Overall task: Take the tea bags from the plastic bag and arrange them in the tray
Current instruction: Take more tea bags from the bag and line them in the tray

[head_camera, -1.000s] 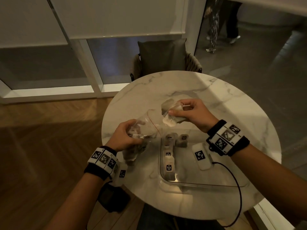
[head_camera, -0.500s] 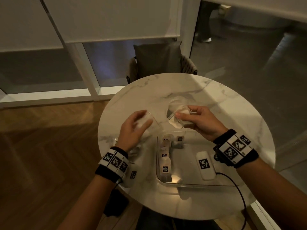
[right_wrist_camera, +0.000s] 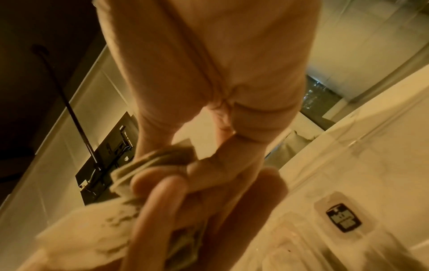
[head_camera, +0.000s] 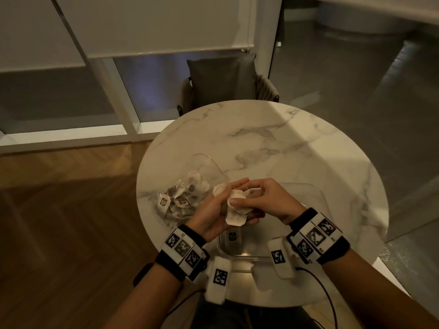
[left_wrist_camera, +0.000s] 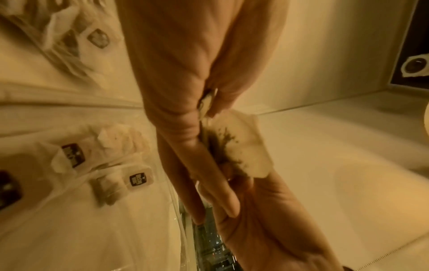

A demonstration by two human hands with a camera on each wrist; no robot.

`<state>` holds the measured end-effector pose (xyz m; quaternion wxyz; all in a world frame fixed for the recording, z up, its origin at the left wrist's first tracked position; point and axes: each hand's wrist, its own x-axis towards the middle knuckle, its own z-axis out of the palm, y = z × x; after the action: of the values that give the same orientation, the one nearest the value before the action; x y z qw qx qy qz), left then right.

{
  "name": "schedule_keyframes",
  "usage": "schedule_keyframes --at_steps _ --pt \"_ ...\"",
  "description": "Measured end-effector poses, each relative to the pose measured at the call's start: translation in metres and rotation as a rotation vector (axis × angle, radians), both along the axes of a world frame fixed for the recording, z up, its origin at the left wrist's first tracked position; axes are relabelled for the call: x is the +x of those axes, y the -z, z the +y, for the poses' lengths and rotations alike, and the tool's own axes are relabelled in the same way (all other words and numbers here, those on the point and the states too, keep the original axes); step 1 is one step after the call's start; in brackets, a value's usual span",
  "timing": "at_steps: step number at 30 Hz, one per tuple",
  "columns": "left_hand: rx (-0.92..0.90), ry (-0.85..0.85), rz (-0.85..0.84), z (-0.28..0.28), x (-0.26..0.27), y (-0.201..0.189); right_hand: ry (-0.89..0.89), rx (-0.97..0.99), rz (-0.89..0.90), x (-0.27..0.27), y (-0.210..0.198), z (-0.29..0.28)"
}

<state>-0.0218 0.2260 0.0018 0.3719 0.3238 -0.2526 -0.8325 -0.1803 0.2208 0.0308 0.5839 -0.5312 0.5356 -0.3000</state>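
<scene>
Both our hands, left hand (head_camera: pixel 215 211) and right hand (head_camera: pixel 266 200), pinch a clump of tea bags (head_camera: pixel 235 207) over the tray (head_camera: pixel 316 193); the bag (head_camera: pixel 187 193) lies left of the tray on the desk (head_camera: pixel 273 148). We judge separating comes next, then laying one beside those in the tray.

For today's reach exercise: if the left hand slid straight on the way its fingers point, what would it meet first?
Probably the right hand: the left hand points into it, tea bags pinched between them. Depth is unclear.
</scene>
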Motion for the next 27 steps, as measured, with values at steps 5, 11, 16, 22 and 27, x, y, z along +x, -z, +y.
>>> schedule_keyframes --at_steps 5,11,16,22,27 --pt "0.094 -0.02 -0.054 0.003 0.006 0.011 -0.012 -0.132 0.152 -0.015 0.002 0.015" --pt "0.115 -0.029 -0.156 0.011 0.007 0.016 -0.01 -0.191 0.232 -0.015 0.007 0.032" --pt "0.169 0.016 -0.074 0.02 0.001 0.013 0.03 -0.229 0.266 -0.012 0.012 0.038" --pt "0.135 0.053 -0.093 0.019 0.0 0.013 -0.033 -0.308 0.44 -0.014 0.011 0.039" --pt "0.062 0.085 -0.1 0.019 -0.001 0.011 -0.014 -0.364 0.417 -0.014 0.012 0.039"
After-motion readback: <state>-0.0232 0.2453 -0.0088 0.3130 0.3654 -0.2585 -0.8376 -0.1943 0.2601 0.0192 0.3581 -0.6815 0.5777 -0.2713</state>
